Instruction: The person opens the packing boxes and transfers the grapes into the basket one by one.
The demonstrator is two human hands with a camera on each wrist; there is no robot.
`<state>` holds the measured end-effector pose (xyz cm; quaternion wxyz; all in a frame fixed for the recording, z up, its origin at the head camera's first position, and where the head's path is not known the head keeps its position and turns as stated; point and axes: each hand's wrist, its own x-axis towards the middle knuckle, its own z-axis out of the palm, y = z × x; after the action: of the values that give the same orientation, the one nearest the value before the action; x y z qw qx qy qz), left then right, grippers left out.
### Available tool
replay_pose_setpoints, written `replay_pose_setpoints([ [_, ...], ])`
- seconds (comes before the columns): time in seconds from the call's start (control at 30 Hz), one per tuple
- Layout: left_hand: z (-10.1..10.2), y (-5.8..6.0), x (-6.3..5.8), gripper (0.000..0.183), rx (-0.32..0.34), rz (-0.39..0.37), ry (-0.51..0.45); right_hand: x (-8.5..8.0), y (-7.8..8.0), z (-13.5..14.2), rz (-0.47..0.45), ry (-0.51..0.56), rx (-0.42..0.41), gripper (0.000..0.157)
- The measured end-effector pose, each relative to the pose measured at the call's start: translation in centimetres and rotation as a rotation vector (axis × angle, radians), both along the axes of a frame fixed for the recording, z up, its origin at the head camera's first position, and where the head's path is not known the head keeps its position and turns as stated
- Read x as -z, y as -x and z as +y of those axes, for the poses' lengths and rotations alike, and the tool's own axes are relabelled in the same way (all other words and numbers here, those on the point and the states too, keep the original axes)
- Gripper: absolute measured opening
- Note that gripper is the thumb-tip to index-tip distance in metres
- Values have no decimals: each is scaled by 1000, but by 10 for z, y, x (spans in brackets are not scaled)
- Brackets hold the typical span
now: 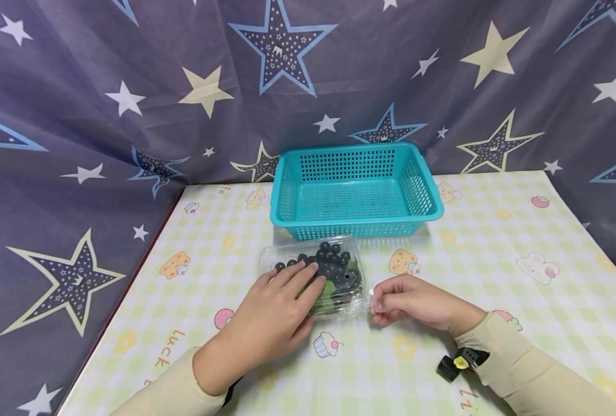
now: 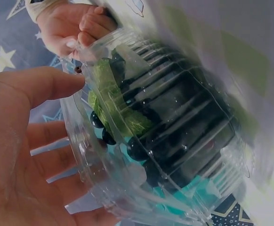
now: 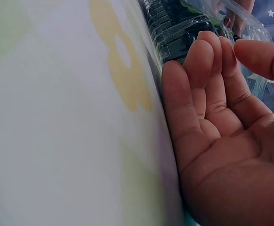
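Observation:
A clear plastic clamshell box point(image 1: 273, 252) lies on the table with dark, round, grape-like fruit point(image 1: 333, 270) and a green leaf point(image 2: 109, 96) inside. My left hand point(image 1: 279, 309) rests on the box's left part, fingers spread and nearly straight over the lid. At the box's right edge, my right hand point(image 1: 409, 300) has curled fingers, and its thumb and forefinger pinch the clear plastic rim. The right wrist view shows the curled fingers point(image 3: 200, 63) close beside the box, with the hand's side low against the tablecloth.
A turquoise plastic basket point(image 1: 357, 221) with perforated walls stands just behind the box. The table has a checked cloth point(image 1: 495, 248) printed with cartoon figures. A dark curtain point(image 1: 146, 58) with stars hangs along the back and left side.

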<state>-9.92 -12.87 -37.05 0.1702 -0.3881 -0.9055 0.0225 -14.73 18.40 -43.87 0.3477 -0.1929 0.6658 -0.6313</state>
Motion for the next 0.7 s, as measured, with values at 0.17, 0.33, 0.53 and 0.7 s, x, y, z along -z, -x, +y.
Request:
replay_pose_setpoints([
  [0.17,-3,-1,-1,55,11,1,6,1,0,0,-1,-1,3,14],
  [0.33,-6,-2,-3,55,20,-2,13,1,0,0,-1,-1,0,14],
  [0.53,-9,-5,-8,59,15,-17,46,2,1,0,-6,0,1,13],
  [0.7,-11,-6,-10,64,19,-23,69,2,0,0,-12,1,3,12],
])
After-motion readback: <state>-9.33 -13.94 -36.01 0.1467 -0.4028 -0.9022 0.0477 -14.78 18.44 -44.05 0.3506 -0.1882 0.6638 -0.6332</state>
